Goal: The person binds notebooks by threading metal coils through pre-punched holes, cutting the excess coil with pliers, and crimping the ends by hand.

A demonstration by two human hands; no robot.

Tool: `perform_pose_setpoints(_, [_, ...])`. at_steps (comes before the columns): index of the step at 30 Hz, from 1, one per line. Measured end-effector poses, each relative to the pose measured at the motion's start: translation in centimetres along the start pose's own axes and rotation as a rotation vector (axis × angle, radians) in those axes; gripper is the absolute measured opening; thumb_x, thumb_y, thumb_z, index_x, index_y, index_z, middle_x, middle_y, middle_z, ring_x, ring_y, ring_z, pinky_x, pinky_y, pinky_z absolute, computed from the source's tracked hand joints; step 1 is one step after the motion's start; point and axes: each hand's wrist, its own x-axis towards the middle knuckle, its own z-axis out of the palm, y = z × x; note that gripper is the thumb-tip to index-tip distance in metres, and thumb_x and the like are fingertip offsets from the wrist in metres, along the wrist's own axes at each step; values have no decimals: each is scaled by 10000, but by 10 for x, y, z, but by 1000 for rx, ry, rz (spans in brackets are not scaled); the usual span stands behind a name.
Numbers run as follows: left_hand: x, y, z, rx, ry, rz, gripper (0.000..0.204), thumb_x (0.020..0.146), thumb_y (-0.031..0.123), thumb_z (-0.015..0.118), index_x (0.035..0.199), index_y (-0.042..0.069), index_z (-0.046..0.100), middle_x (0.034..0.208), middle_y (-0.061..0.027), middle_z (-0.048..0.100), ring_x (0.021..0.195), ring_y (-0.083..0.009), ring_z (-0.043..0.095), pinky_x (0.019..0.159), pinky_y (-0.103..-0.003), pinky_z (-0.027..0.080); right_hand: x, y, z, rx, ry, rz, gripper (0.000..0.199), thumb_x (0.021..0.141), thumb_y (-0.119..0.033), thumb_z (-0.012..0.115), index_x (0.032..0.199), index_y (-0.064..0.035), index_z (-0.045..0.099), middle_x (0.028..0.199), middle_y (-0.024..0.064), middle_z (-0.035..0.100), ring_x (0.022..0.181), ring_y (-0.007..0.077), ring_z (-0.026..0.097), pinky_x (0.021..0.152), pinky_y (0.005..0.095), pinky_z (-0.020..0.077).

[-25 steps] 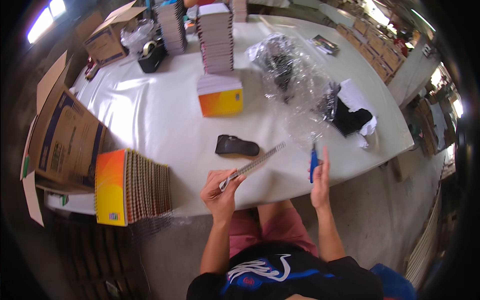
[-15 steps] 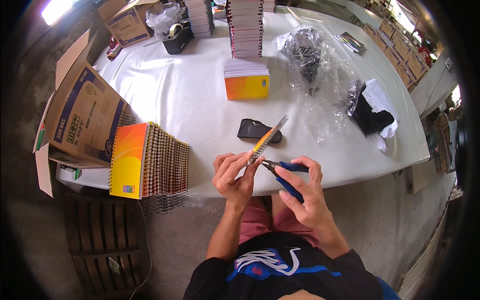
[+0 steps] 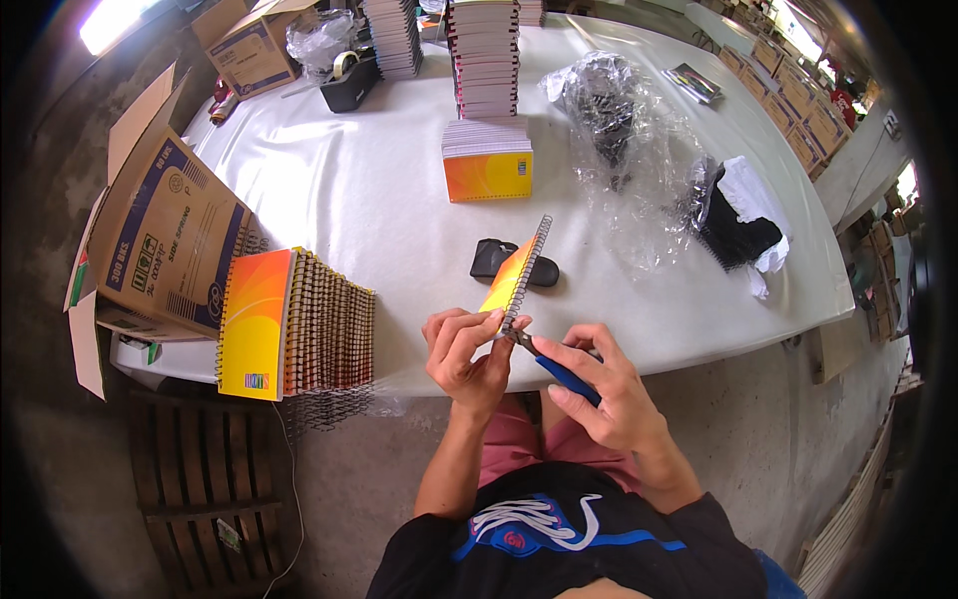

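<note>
Pinching notebook (image 3: 507,285) w/ L hand (image 3: 465,351), clasping pliers (image 3: 569,380) w/ half-curled R hand (image 3: 616,396); best steady coil (image 3: 527,271) nr table's (image 3: 659,321) front edge.

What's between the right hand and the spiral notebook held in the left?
In the head view, blue-handled pliers span that stretch from the right hand to the spiral notebook, jaws at the near end of its coil.

Window (image 3: 122,22) top left is blown out, glare on white tabletop (image 3: 261,150). Floor (image 3: 349,479) is dimmer. Fisheye bends straight edges, corners go black.
</note>
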Motion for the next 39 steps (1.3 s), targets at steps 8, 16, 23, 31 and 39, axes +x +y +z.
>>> perform_pose_setpoints(8, [-10,-4,3,-9,43,61,294,652,-79,749,894,30,622,765,-60,586,714,-190,530,629,-286,443,-4,5,-4,268,-146,84,461,870,-197,569,1310,-94,481,1083,149,498,975,254,535,853,357,433])
perform_pose_setpoints(16, [10,8,-15,-519,387,-416,323,907,64,584,1187,47,425,964,-28,469,862,-81,459,781,-221,389,-20,83,-16,-424,38,289,472,878,-284,553,1328,-166,474,1239,146,434,1158,335,437,1031,434,266])
perform_pose_setpoints(23, [22,49,-44,-548,362,-211,224,925,2,466,1149,8,451,1016,-98,495,901,-129,486,829,-238,378,20,56,2,233,249,-102,595,876,-317,616,1345,-15,409,1301,131,455,1267,272,391,1073,400,264])
perform_pose_setpoints(31, [58,66,-142,196,611,221,315,934,121,450,1228,7,432,1154,-168,496,1041,-216,507,914,-320,394,124,-52,33,1426,106,-267,557,847,-59,650,1348,-58,407,1172,73,569,1023,128,573,826,273,499])
perform_pose_setpoints(39, [63,-14,-186,-88,324,-369,366,924,232,563,1221,20,529,1293,-124,495,1182,-197,468,962,-309,369,236,-141,43,389,-161,-523,237,926,-196,531,1139,-133,614,814,35,637,598,83,564,527,249,437])
